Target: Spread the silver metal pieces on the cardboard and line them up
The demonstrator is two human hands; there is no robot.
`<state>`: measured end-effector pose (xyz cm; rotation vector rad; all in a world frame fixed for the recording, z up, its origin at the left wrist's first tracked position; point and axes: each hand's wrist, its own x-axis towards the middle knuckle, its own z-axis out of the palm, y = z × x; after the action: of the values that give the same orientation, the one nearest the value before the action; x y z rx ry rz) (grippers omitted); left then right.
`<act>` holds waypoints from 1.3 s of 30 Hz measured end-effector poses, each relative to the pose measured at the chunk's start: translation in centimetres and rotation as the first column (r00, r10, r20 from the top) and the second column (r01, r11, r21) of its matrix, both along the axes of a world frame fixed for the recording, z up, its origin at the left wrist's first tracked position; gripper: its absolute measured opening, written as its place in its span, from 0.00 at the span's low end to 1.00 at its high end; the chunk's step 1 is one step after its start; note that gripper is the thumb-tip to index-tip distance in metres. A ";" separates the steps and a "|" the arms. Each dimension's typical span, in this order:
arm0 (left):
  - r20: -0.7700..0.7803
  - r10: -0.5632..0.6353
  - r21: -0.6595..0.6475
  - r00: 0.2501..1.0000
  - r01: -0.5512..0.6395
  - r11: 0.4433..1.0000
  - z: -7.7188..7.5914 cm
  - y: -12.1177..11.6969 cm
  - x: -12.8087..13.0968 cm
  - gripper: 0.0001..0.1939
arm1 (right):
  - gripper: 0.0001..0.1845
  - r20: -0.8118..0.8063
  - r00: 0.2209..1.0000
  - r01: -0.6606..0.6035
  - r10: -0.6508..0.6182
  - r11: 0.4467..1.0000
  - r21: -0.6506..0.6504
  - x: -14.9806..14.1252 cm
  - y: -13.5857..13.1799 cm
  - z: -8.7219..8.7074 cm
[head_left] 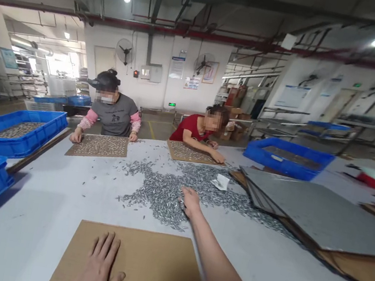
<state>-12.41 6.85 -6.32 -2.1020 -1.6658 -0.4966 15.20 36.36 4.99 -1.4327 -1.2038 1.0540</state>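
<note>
My left hand (pixel 98 267) lies flat on a plain brown cardboard sheet (pixel 155 269) at the near edge of the table, its fingers stretched out and slightly apart. My right hand (pixel 190 202) reaches forward to a wide pile of small, shiny, silver-grey metal pieces (pixel 165 199), pointed oval in shape. Its fingers are bent together at the pile's surface; whether any piece is between them is hidden. The cardboard under my left hand bears no metal pieces that I can see.
Across the white table (pixel 42 212), two people work over piece-covered boards (pixel 100 147) (pixel 194 153). Blue trays (pixel 45 129) stand left, another blue tray (pixel 315 169) at the back right. Stacked grey sheets (pixel 326 212) lie right. A crumpled white paper (pixel 221 182) rests on the pile.
</note>
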 end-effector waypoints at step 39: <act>0.553 -0.080 -0.077 0.829 0.147 0.986 4.1 -7.2 1.4 0.16 | 0.18 0.810 0.185 -0.964 0.557 0.263 0.040 6.5 -29.7 -3.4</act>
<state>-11.01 -0.36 -2.23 -2.2943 -1.9043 -1.1630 21.73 6.61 1.57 -0.4955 -2.8156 0.6274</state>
